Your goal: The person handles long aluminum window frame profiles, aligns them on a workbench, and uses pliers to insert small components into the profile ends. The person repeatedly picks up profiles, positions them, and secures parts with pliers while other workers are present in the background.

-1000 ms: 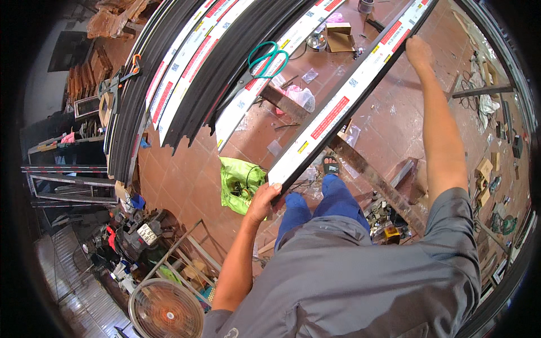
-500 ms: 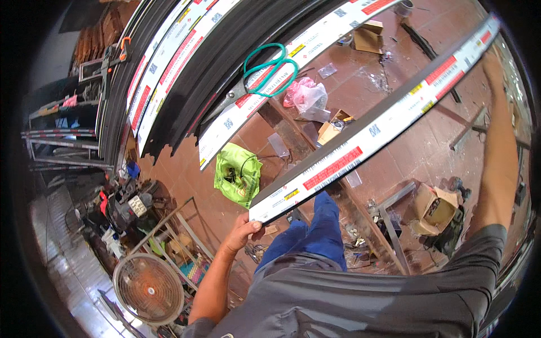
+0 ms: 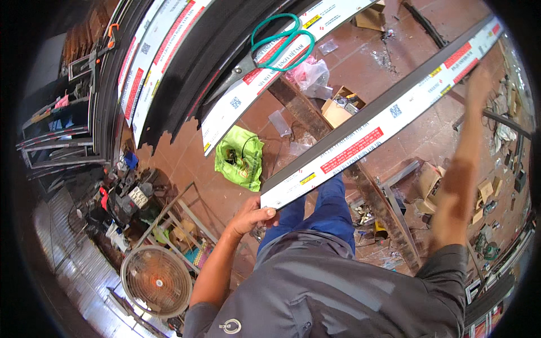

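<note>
A long dark frame profile (image 3: 349, 147), its face covered in white film with red and yellow print, slants from near the middle up to the far right. My left hand (image 3: 252, 217) grips its near end, thumb on top. Blurred by motion, my right hand (image 3: 479, 85) is just below the far end; whether it touches the profile or how its fingers stand cannot be made out. Scissors (image 3: 239, 71) with green handles lie at the far side on a stack of similar profiles (image 3: 186, 73), beyond the reach of both hands.
A rusty steel beam (image 3: 301, 104) runs beneath the held profile. Around it on the tiled floor are a bright green bag (image 3: 252, 169), an open carton (image 3: 336, 114) and a pink plastic bag (image 3: 301, 74). A round fan (image 3: 158, 281) stands at the near left, beside a metal frame.
The profile's near end, with my left hand on it, has shifted right and slightly up in the picture. My right hand has come down and left from the far end. The whole view has shifted.
</note>
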Demonstrator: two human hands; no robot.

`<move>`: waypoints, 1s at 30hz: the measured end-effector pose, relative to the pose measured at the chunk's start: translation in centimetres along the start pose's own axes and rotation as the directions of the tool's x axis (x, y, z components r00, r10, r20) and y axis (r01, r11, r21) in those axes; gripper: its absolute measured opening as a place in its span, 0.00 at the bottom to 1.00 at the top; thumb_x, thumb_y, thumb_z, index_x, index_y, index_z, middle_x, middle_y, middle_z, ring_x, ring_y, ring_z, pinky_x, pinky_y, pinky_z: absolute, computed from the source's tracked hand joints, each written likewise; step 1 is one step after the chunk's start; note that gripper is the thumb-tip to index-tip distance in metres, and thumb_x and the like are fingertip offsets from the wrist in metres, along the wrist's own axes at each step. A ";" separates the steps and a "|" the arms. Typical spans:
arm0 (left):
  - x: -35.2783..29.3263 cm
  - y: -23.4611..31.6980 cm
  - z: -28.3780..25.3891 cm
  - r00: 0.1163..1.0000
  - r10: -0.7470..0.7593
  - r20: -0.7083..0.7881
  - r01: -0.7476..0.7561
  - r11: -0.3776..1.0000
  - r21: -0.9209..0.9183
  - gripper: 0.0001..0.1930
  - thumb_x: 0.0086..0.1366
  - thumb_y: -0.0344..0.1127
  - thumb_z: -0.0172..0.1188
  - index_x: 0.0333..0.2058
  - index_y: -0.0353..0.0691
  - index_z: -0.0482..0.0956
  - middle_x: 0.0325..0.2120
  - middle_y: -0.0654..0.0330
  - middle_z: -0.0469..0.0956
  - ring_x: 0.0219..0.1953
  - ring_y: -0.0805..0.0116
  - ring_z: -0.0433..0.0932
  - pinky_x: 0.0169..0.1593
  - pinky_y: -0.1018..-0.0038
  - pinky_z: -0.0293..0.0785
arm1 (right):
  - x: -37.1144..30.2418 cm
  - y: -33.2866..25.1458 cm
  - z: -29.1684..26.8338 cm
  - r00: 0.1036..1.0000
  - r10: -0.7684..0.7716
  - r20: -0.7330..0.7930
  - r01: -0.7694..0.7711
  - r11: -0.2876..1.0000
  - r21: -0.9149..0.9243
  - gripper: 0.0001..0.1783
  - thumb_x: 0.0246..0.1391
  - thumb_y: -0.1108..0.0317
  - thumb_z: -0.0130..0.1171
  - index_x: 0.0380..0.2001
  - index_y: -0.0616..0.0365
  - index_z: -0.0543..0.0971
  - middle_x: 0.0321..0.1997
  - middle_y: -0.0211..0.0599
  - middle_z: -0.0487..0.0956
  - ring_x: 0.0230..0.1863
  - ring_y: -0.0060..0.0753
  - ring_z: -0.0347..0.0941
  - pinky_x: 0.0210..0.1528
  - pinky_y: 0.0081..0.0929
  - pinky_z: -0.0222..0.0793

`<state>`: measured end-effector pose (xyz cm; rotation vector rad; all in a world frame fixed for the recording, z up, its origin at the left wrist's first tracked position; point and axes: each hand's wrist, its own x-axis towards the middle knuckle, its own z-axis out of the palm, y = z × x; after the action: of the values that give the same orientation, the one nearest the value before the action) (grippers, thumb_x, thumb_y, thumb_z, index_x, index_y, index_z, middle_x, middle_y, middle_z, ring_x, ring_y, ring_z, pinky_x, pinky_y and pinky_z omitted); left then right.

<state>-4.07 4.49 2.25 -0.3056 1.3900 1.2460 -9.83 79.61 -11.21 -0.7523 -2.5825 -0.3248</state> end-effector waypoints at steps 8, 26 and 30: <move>1.2 -1.5 -0.2 0.966 0.185 0.183 -0.192 0.981 0.022 0.38 0.74 0.70 0.44 0.52 0.35 0.77 0.23 0.56 0.81 0.16 0.73 0.75 0.21 0.80 0.67 | -19.0 -26.2 -22.5 0.675 0.393 0.624 -0.738 0.376 0.561 0.18 0.71 0.58 0.51 0.41 0.65 0.78 0.34 0.55 0.82 0.33 0.51 0.81 0.39 0.48 0.74; 1.2 -3.8 0.0 0.949 0.314 -0.015 -0.306 0.932 0.193 0.29 0.76 0.57 0.47 0.37 0.34 0.82 0.18 0.57 0.79 0.18 0.69 0.76 0.24 0.73 0.70 | -10.2 -21.7 -18.7 0.626 0.580 0.522 -0.780 0.468 0.416 0.27 0.72 0.48 0.44 0.44 0.63 0.79 0.47 0.67 0.83 0.52 0.71 0.79 0.54 0.61 0.71; 1.3 -4.8 -0.3 0.943 0.330 -0.045 -0.323 0.938 0.125 0.32 0.74 0.61 0.48 0.35 0.33 0.83 0.18 0.56 0.79 0.18 0.68 0.77 0.24 0.72 0.70 | -3.5 -15.6 -13.7 0.610 0.650 0.453 -0.788 0.433 0.438 0.27 0.72 0.49 0.44 0.45 0.63 0.80 0.48 0.67 0.82 0.53 0.71 0.79 0.55 0.60 0.71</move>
<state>-0.83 2.96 -1.22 -0.0329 1.6090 1.4272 -11.26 60.58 -2.35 -1.5842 -2.0132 0.8802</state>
